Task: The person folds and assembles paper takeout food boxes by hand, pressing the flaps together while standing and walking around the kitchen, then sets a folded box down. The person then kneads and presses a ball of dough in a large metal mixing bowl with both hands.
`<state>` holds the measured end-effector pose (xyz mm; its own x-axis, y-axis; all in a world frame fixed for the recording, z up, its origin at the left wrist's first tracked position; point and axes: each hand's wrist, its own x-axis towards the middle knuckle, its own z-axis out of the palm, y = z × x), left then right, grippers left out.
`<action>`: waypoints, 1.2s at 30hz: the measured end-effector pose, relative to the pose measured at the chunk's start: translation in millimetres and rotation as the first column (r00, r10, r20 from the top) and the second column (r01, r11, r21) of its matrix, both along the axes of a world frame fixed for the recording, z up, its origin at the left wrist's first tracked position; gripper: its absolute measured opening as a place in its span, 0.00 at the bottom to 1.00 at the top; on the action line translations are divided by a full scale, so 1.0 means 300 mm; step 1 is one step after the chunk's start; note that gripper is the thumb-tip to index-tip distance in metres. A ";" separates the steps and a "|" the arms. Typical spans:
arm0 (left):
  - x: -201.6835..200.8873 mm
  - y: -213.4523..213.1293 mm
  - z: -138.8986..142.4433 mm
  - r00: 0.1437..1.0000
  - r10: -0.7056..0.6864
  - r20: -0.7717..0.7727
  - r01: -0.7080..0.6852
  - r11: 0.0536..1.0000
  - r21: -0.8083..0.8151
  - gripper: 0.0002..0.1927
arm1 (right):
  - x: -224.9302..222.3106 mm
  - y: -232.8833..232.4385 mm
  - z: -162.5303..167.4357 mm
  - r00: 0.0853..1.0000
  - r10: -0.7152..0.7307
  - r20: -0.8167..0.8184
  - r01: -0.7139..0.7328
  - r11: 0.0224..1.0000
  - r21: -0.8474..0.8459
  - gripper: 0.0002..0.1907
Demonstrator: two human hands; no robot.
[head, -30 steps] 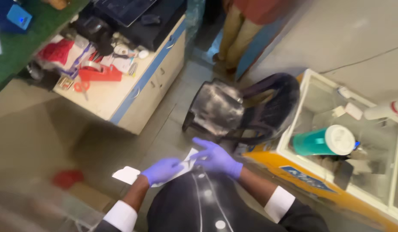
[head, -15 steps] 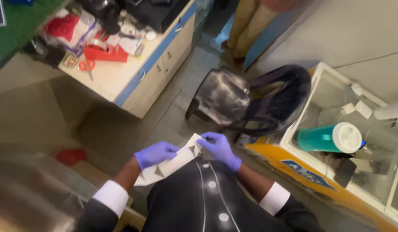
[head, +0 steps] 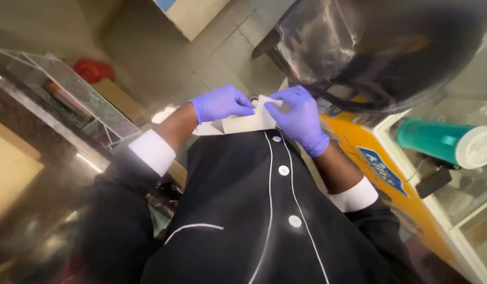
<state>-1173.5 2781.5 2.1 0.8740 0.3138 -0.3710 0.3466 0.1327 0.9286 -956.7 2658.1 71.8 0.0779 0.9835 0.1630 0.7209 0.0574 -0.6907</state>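
Note:
Both my hands wear purple gloves and hold a white folded sheet in front of my black buttoned jacket. My left hand pinches the sheet's left part. My right hand grips its right edge, fingers curled over the top. My white cuffs show at both wrists. The sheet's lower part is hidden behind the jacket.
A black chair under clear plastic wrap stands close ahead on the right. A yellow-edged glass counter at the right holds a teal can with a white lid. At the left is a glass shelf, with a red object on the tiled floor.
The view has dropped and moved closer to my hands. Both hands stay on the white sheet, now nearer together at its top edge.

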 end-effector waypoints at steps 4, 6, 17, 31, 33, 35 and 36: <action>0.017 -0.017 0.021 0.993 -0.062 -0.105 0.081 0.979 0.186 0.16 | 0.008 -0.031 0.011 0.993 -0.114 -0.013 0.114 0.993 -0.011 0.12; 0.033 -0.023 0.036 0.998 -0.026 -0.055 0.033 0.992 0.121 0.16 | 0.029 -0.035 0.019 0.991 -0.133 -0.018 0.134 0.991 0.030 0.12; 0.077 -0.001 0.161 0.983 0.156 -0.099 -0.117 0.940 0.320 0.12 | 0.085 0.107 0.017 0.976 0.004 -0.219 -0.078 0.941 -0.330 0.14; 0.193 0.071 0.266 0.768 0.613 0.187 -0.630 0.670 0.393 0.20 | 0.049 0.222 0.179 0.973 -0.205 -0.108 0.230 0.914 0.335 0.29; 0.233 0.094 0.278 0.688 0.660 0.300 -0.725 0.641 0.253 0.19 | 0.009 0.164 0.204 0.891 -0.403 -0.207 0.449 0.849 0.278 0.25; 0.262 0.118 0.296 0.579 0.730 0.363 -0.745 0.654 -0.128 0.20 | -0.042 0.103 0.220 0.924 -0.340 -0.173 0.367 0.915 0.165 0.28; 0.276 0.129 0.309 0.548 0.779 0.306 -0.732 0.623 -0.275 0.19 | -0.068 0.084 0.224 0.927 -0.353 -0.130 0.353 0.935 -0.023 0.33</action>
<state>-1090.7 2820.3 94.7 0.3991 0.9034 -0.1569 -0.2829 0.2841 0.9161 -976.9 2683.3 138.9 0.4401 0.8886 0.1290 0.5988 -0.1834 -0.7796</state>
